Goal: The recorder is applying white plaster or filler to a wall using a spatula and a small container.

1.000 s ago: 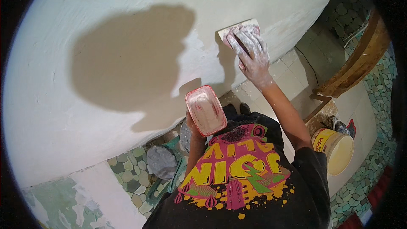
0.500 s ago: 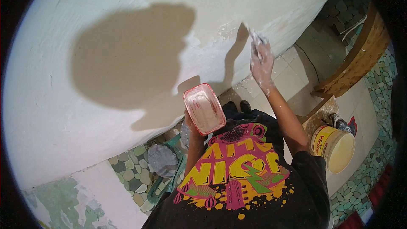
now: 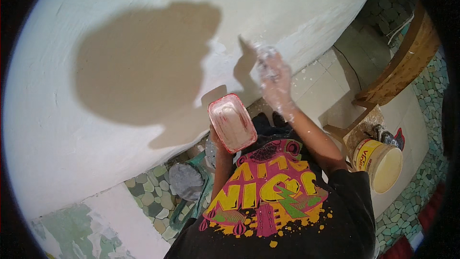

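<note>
- Gripping with your left hand (image 3: 215, 137), you are keeping a red-rimmed tub (image 3: 246, 114) clamped at its left side; the fingers beneath are hiding from the camera.
- The tub is sitting in front of your waist, its opening facing up toward the camera, its shadow falling on the pale wall (image 3: 292, 5).
- Whitish paste (image 3: 233, 123) is coating the tub's inside, with reddish streaks showing through.
- Your right hand (image 3: 275, 76) is standing up and to the right of the tub in view, well apart from it, near the wall. White smears are covering the fingers and speckling the forearm.
- Motion is blurring those right fingers: cannot tell whether they are closing on something or staying apart, nor whether they are touching the wall.
- A large rounded shadow (image 3: 143, 62) is darkening the wall on the left; a narrower one is tapering beside your right hand.
- You are wearing a dark shirt (image 3: 268, 196) with a bright print.
- To your right, a yellow-and-white bucket (image 3: 368, 156) is resting near a curved wooden piece (image 3: 407, 62); pale floor tiles (image 3: 316, 81) are running between wall and wood.
- To your left, a grey round object (image 3: 186, 181) is lying over green pebble paving (image 3: 153, 189).
</note>
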### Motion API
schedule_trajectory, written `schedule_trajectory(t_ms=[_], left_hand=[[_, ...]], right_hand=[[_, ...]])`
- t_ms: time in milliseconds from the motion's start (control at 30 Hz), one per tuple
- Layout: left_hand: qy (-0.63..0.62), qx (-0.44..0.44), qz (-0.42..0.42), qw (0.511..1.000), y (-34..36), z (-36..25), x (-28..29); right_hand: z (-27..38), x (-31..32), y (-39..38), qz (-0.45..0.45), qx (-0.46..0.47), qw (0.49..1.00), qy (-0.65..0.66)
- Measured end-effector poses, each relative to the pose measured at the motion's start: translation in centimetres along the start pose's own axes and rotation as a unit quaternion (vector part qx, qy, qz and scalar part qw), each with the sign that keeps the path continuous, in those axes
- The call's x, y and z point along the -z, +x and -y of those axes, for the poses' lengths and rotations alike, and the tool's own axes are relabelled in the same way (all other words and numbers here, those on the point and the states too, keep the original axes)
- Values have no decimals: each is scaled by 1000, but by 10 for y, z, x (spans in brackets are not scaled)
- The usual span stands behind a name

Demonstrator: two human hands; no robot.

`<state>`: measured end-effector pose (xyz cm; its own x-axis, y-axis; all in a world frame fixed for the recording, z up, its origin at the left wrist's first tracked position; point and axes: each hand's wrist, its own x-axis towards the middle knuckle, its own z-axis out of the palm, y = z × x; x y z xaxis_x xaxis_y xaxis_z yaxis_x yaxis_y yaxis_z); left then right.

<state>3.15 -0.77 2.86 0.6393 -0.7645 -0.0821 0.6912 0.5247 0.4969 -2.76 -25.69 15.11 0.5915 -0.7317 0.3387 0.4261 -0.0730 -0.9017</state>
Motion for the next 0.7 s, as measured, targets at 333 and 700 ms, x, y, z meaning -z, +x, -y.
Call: schedule_trajectory(t_ms=[333, 700], left_hand=[[-19, 28, -19, 999, 0, 0, -10], [-20, 20, -45, 999, 0, 0, -23]], right_hand=[[-16, -16, -6, -66, 59, 984, -154], [62, 39, 54, -119, 107, 973, -167]])
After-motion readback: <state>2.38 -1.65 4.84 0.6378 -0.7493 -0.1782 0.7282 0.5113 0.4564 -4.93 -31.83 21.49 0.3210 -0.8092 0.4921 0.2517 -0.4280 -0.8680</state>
